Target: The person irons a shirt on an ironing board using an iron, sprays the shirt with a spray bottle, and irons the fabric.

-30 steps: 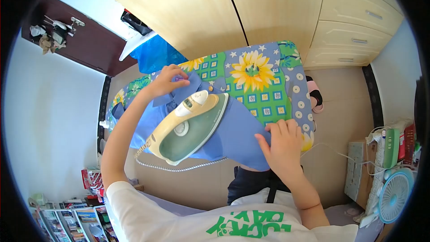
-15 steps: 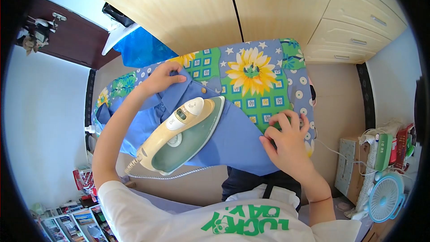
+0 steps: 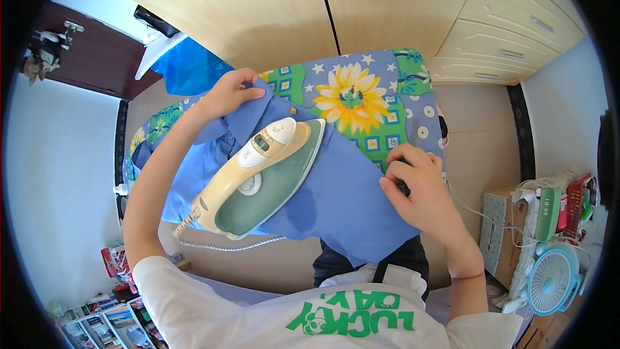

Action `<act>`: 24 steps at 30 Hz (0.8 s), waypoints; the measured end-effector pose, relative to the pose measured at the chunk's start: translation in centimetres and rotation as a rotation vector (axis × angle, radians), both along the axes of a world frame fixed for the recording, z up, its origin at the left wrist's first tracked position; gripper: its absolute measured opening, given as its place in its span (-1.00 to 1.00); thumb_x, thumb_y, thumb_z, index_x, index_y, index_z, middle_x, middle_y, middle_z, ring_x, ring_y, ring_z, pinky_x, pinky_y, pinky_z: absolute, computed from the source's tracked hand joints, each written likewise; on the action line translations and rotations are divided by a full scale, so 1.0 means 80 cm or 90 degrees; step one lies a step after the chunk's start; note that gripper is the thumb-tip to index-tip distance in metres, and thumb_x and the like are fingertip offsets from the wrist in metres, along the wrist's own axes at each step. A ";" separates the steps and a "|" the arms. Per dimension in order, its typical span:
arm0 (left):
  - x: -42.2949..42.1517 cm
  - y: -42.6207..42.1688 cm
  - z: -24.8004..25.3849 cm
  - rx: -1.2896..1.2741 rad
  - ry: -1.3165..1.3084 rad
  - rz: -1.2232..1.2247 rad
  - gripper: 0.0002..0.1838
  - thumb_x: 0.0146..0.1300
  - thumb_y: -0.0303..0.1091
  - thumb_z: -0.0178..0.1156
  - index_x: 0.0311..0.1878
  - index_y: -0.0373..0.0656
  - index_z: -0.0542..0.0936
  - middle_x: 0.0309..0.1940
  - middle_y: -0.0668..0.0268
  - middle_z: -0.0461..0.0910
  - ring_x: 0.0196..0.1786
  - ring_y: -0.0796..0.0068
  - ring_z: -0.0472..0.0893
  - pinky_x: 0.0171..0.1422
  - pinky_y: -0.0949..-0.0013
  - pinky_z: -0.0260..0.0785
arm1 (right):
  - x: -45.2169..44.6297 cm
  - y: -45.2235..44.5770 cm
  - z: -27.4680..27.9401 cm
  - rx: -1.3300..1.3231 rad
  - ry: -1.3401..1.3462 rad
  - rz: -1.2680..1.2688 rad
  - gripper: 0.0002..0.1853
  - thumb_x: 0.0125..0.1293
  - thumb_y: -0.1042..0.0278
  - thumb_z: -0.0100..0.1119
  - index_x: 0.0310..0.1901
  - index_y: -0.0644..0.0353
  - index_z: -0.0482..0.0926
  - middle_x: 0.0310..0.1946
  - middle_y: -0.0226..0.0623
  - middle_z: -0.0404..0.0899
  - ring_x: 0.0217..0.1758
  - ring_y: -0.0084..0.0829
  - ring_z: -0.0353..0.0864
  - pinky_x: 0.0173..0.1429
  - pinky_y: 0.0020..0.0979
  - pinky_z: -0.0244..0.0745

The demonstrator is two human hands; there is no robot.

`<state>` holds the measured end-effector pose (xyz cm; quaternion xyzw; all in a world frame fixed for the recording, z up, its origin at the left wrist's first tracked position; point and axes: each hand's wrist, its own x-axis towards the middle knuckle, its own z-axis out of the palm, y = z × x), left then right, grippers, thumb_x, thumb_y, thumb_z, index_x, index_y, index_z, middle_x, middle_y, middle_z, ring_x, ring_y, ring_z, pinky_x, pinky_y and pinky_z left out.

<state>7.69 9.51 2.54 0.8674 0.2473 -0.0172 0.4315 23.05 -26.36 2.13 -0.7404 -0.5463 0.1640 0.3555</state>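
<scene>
Blue garment (image 3: 349, 187) is spread on floral-print board (image 3: 361, 61), under & around iron (image 3: 265, 178). Iron is seen over garment, tip pointed away & to R; flat contact can't be told. Small lettering on its handle & sole edge can't be read w/ certainty. Coiled cord (image 3: 232, 246) is trailed from iron's rear. Garment corner, beyond iron, is clamped btw. thumb & fingers of L hand (image 3: 240, 94). R hand (image 3: 416, 184) is held R of iron at garment's edge, fingers bent, thumb near them; whether cloth is pinched can't be told. "LUCKY DAY" is printed in green, upside down, on white T-shirt (image 3: 258, 310), nearer wearer than iron. Green clock (image 3: 547, 214), far R of iron, is lit w/ digits, illegible.
</scene>
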 end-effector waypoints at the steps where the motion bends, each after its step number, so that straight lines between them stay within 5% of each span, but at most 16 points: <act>1: 0.006 0.000 0.001 0.004 0.010 0.002 -0.84 0.20 -0.36 0.29 -0.26 -0.24 0.56 -0.35 0.38 0.53 -0.27 0.61 0.44 -0.16 0.47 0.34 | 0.004 0.001 0.002 -0.011 0.040 0.007 -0.85 0.06 0.47 0.26 -0.49 0.15 0.43 -0.24 -0.37 0.43 -0.13 -0.31 0.47 0.03 -0.14 0.10; 8: 0.059 -0.002 0.011 0.028 0.066 0.016 -0.83 0.20 -0.35 0.28 -0.29 -0.25 0.56 -0.38 0.34 0.53 -0.28 0.60 0.45 -0.19 0.44 0.34 | 0.035 0.005 -0.004 0.059 0.183 0.006 -0.84 0.17 0.49 0.20 -0.46 0.22 0.39 -0.45 -0.27 0.42 -0.45 -0.26 0.48 -0.31 -0.34 0.29; 10: 0.074 0.007 0.004 0.048 0.063 0.003 -0.83 0.20 -0.34 0.28 -0.29 -0.25 0.56 -0.38 0.33 0.53 -0.28 0.59 0.46 -0.19 0.44 0.35 | 0.044 0.003 0.001 -0.049 0.230 -0.034 -0.83 0.24 0.46 0.17 -0.43 0.24 0.38 -0.61 -0.24 0.39 -0.57 -0.29 0.44 -0.45 -0.38 0.28; 15: 0.096 0.020 -0.015 0.074 0.012 -0.005 -0.79 0.19 -0.30 0.30 -0.28 -0.25 0.56 -0.38 0.31 0.54 -0.28 0.57 0.48 -0.19 0.43 0.38 | 0.058 -0.001 -0.009 -0.068 0.194 -0.063 -0.82 0.26 0.40 0.20 -0.30 0.22 0.38 -0.68 -0.26 0.42 -0.62 -0.35 0.42 -0.42 -0.37 0.30; 19: 0.088 0.022 -0.006 0.076 0.020 0.017 -0.71 0.20 -0.22 0.29 -0.11 -0.19 0.54 -0.16 0.26 0.53 -0.20 0.51 0.52 -0.10 0.40 0.42 | 0.069 -0.016 0.013 -0.203 0.239 -0.064 -0.73 0.23 0.37 0.26 -0.08 0.15 0.42 -0.68 -0.27 0.47 -0.58 -0.30 0.48 -0.42 -0.34 0.31; 24: 0.041 -0.040 0.089 0.116 -0.125 0.033 -0.68 0.32 -0.27 0.16 0.11 -0.11 0.51 0.04 0.22 0.49 -0.03 0.40 0.56 0.09 0.40 0.39 | 0.064 -0.035 -0.018 -0.065 0.017 -0.085 -0.57 0.12 0.34 0.34 0.03 0.11 0.46 -0.58 -0.29 0.51 -0.49 -0.25 0.53 -0.37 -0.31 0.34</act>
